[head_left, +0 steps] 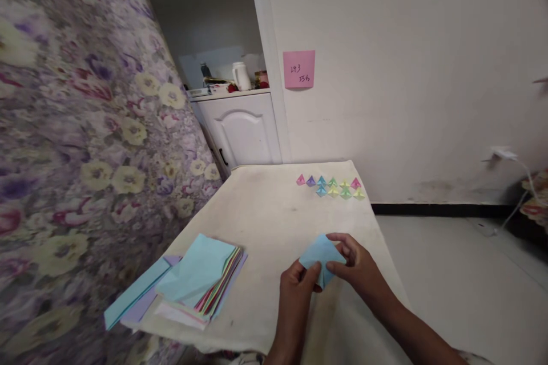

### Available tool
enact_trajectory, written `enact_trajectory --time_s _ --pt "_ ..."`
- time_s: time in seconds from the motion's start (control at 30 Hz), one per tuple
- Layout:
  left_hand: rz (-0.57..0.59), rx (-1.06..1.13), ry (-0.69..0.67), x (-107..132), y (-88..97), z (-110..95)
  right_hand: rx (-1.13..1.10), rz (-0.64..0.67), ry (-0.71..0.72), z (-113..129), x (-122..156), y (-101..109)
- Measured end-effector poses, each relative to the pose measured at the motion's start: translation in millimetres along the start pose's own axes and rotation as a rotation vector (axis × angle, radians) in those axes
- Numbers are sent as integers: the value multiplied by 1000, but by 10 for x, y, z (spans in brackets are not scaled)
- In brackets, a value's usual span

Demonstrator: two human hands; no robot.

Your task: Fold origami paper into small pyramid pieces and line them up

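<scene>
A light blue sheet of origami paper (322, 252), partly folded, is held above the near right part of the table. My left hand (299, 279) grips its lower left side, thumb pressed on the front. With my right hand (351, 259) I pinch the right edge, thumb in front and fingers behind. Both thumbs sit close together near the paper's middle. Beyond my hands, small folded paper pieces (333, 182) in pink, purple, blue, green and yellow stand in two rows.
A stack of coloured paper (201, 268) lies on the left of the cloth-covered table (261, 211), with blue strips (137, 291) beside it. A floral curtain (98, 154) hangs along the left. A wall with a pink note (298, 69) and a white cabinet (242, 128) stand behind.
</scene>
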State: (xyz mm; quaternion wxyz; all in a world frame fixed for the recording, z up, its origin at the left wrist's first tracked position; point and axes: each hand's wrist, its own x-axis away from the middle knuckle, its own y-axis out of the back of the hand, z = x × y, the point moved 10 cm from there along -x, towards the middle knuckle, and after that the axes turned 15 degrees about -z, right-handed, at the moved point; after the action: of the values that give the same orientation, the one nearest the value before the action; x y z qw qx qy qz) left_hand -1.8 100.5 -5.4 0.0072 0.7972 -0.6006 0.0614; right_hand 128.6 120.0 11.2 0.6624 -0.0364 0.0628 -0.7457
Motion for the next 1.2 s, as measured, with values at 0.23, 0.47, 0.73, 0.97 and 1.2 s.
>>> enact_trajectory --time_s 0.23,0.47,0.73,0.97,1.2 --pt "27 138 105 -23 -39 178 -3 50 20 56 54 -80" --pt "58 166 154 -9 -80 191 15 21 -49 105 20 3" --pt "178 222 149 147 -235 37 32 27 -120 -4 -27 46" --pt "243 185 110 180 -264 -39 -87 120 -344 -158 68 -26" --pt "229 217 79 143 -248 -98 -158 199 -497 -354 163 -126"
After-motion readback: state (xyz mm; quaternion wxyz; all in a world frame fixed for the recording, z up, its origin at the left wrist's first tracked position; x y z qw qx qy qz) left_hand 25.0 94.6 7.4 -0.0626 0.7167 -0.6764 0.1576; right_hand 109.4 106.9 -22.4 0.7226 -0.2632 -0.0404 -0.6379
